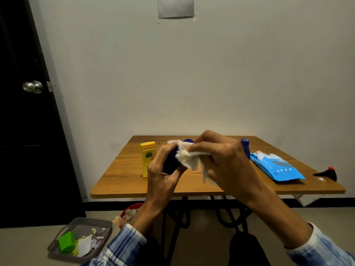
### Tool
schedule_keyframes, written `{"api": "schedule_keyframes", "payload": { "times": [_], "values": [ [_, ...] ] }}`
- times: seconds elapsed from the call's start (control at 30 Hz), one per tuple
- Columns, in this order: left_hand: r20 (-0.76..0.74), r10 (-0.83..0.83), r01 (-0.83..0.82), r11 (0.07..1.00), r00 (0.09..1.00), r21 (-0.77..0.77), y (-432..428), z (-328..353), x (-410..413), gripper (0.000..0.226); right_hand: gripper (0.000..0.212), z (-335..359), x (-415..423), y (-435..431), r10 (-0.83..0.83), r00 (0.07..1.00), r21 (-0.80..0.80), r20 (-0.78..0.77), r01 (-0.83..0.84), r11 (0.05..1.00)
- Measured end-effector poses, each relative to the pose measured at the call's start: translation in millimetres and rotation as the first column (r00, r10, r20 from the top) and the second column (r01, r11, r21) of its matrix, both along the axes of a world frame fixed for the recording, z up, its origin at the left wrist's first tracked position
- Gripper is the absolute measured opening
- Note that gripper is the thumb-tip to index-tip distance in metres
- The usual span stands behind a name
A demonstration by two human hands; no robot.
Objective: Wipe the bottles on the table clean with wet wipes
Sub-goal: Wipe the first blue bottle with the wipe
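Right hand (221,158) presses wipe (189,157), dark bottle (171,162)

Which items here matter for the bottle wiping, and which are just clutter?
Job: blue bottle in left hand, wipe in right hand, yellow bottle, second blue bottle, wipe pack.
Lying about: black red-tipped object, grey basket and red bin on the floor.

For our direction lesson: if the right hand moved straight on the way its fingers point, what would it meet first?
Probably the dark blue bottle in the left hand; the wipe in the right hand lies against it. Depth unclear.
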State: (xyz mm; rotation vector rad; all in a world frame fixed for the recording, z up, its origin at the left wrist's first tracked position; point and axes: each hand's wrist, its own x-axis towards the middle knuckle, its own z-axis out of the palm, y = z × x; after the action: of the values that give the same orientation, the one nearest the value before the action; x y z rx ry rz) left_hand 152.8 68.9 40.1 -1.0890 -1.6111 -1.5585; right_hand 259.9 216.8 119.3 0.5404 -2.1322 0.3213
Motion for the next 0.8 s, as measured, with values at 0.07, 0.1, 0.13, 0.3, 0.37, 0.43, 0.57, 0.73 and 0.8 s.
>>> {"api": "schedule_keyframes", "payload": {
  "times": [0.07, 0.1, 0.13, 0.3, 0.37, 0.43, 0.57, 0.73, 0.8],
  "values": [
    [0.017, 0.000, 0.000, 1.000, 1.000, 0.016, -1, 2, 0, 0.060, 0.019, 8, 1, 15, -0.071, 0.996, -0.150, -0.048, 0.063, 0.987],
    [0.019, 0.001, -0.002, 1.000, 1.000, 0.019, -1, 3, 0, 0.062, 0.020, 15, 4, 23, -0.101, 0.991, -0.270, -0.085, 0.074, 0.960],
    [0.012, 0.007, -0.007, 1.000, 1.000, 0.021, -1, 4, 0, 0.062, 0.021, 22, 7, 29, -0.108, 0.987, -0.352, -0.122, 0.059, 0.934],
    [0.024, -0.026, 0.025, 1.000, 0.999, 0.016, 4, 3, 3, 0.055, 0.020, 16, 11, -1, 0.042, 0.994, -0.150, -0.103, -0.058, 0.987],
    [0.026, -0.045, 0.044, 0.999, 0.999, 0.008, 5, 3, 6, 0.050, 0.021, 11, 3, -8, 0.047, 0.996, -0.131, -0.077, -0.057, 0.990],
    [0.022, -0.043, 0.043, 0.999, 0.999, 0.016, 5, 2, 9, 0.048, 0.021, 7, -1, -11, 0.035, 0.997, -0.130, -0.061, -0.043, 0.991],
    [0.047, -0.050, 0.048, 0.998, 0.998, 0.042, 2, 5, 10, 0.046, 0.020, 9, -4, -14, 0.031, 0.998, -0.090, -0.049, -0.035, 0.995],
    [0.048, -0.049, 0.045, 0.995, 0.998, 0.084, 3, 7, 12, 0.045, 0.020, 5, -1, -17, 0.069, 0.997, -0.056, -0.044, -0.072, 0.996],
    [0.036, -0.028, 0.026, 0.999, 0.999, 0.047, 2, 4, 7, 0.049, 0.023, 3, -1, -12, 0.056, 0.997, -0.090, -0.044, -0.060, 0.994]
  ]
}}
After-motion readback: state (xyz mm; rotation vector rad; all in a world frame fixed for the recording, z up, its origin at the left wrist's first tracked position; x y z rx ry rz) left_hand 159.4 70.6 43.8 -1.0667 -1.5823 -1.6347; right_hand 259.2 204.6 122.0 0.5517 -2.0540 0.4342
